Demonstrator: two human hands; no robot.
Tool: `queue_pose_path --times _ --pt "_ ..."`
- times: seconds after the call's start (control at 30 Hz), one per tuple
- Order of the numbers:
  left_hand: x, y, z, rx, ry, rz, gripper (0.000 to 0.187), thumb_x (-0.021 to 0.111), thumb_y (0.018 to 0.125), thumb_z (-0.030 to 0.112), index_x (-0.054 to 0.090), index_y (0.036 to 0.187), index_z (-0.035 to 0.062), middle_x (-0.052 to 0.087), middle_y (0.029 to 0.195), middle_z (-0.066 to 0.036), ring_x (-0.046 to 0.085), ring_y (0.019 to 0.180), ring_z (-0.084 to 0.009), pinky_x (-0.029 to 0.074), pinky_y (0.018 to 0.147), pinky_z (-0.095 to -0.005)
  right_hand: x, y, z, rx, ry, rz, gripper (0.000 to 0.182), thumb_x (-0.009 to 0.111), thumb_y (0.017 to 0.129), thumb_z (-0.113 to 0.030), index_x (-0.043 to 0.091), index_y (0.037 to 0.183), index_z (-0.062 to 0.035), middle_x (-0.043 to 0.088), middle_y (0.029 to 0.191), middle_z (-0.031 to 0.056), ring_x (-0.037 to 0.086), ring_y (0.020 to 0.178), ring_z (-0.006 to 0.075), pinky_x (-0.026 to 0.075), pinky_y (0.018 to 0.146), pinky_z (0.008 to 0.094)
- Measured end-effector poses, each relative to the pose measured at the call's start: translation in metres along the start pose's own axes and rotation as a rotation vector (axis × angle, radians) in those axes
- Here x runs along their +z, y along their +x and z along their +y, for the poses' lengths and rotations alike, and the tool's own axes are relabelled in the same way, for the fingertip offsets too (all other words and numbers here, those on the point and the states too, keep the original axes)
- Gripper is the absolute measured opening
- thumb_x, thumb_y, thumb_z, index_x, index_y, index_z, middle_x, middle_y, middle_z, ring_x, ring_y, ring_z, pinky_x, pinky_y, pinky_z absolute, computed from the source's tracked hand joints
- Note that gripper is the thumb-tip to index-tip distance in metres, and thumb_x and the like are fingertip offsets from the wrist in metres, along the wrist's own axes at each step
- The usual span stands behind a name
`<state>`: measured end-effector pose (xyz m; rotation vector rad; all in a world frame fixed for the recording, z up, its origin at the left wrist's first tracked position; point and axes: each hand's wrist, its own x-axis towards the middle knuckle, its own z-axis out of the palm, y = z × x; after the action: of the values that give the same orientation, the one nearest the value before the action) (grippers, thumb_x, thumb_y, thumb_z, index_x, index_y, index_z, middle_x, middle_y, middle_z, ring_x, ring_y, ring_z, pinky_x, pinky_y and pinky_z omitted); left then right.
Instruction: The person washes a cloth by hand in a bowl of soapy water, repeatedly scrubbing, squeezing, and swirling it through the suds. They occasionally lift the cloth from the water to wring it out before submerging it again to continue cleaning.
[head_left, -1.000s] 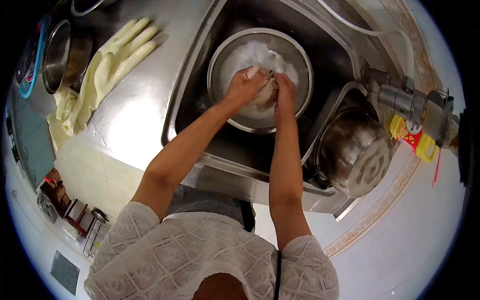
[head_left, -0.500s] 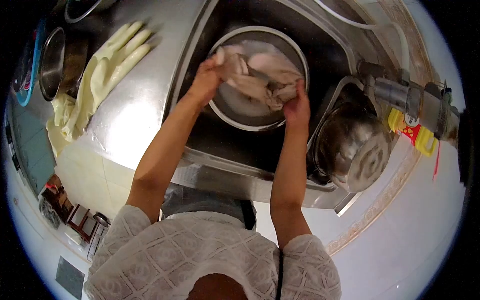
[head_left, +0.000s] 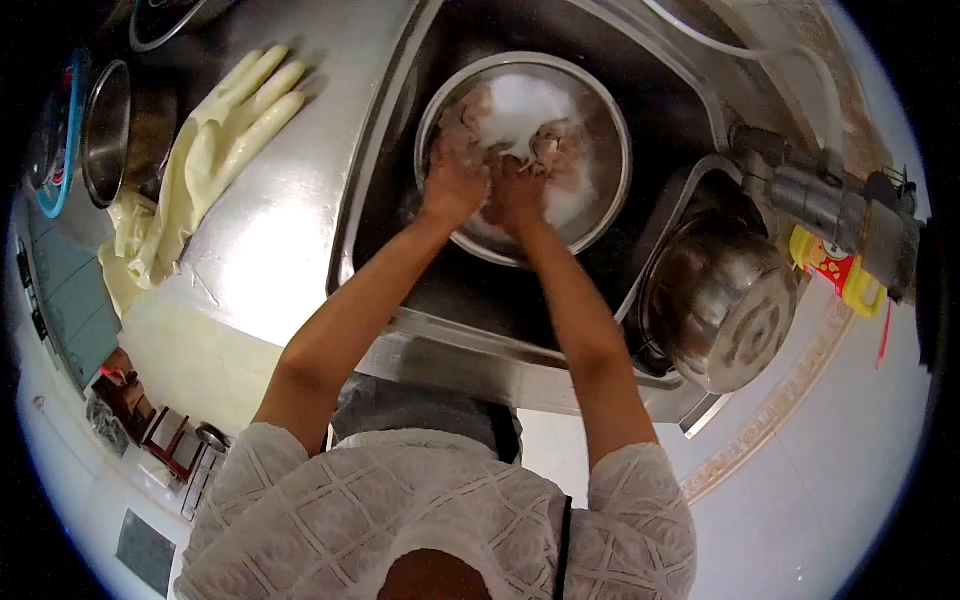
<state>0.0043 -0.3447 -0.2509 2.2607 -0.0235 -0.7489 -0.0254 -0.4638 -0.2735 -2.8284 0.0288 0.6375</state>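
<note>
A round metal basin [head_left: 622,150] stands in the dark sink [head_left: 470,300] with white suds in it. A wet, pinkish-beige cloth [head_left: 558,145] lies bunched in the suds, part of it under the foam. Both hands are down inside the basin, close together. My left hand [head_left: 457,180] is closed on the cloth at the basin's left side. Beside it, my right hand [head_left: 515,188] grips the cloth near the middle, its fingertips hidden by cloth and suds.
Pale yellow rubber gloves [head_left: 205,165] lie on the steel counter to the left, by a metal bowl [head_left: 105,130]. An upturned metal pot [head_left: 725,310] sits right of the basin. Behind it are a faucet [head_left: 815,200] and a yellow-and-red bottle [head_left: 835,270].
Both hands have come down and closer together, the right one moving left. The cloth, stretched between them above the basin before, is now bunched down in the suds.
</note>
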Motion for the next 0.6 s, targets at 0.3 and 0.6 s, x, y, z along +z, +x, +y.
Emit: queue_pose_path --times 0.3,0.6 --pt "0.031 0.046 -0.03 -0.109 -0.57 -0.128 0.072 0.051 0.077 0.038 0.008 0.131 0.018 0.011 0.135 -0.012 0.012 0.124 -0.0276 0.017 0.098 -0.0379 0.011 0.01 0.013 -0.083 0.009 -0.08 0.064 0.066 0.061 -0.018 0.038 0.117 -0.0058 0.033 0.123 0.0153 0.03 0.113 0.0325 0.027 0.092 0.043" --pt "0.022 0.024 -0.003 -0.544 -1.429 -0.369 0.083 0.047 0.069 0.061 0.019 0.128 0.0095 0.025 0.13 -0.011 0.024 0.119 -0.0271 0.02 0.096 -0.0425 0.006 0.011 -0.012 0.442 1.219 0.397 0.03 0.048 0.063 0.0 0.05 0.092 -0.0009 0.048 0.101 0.0122 0.045 0.094 0.025 0.036 0.079 0.032"
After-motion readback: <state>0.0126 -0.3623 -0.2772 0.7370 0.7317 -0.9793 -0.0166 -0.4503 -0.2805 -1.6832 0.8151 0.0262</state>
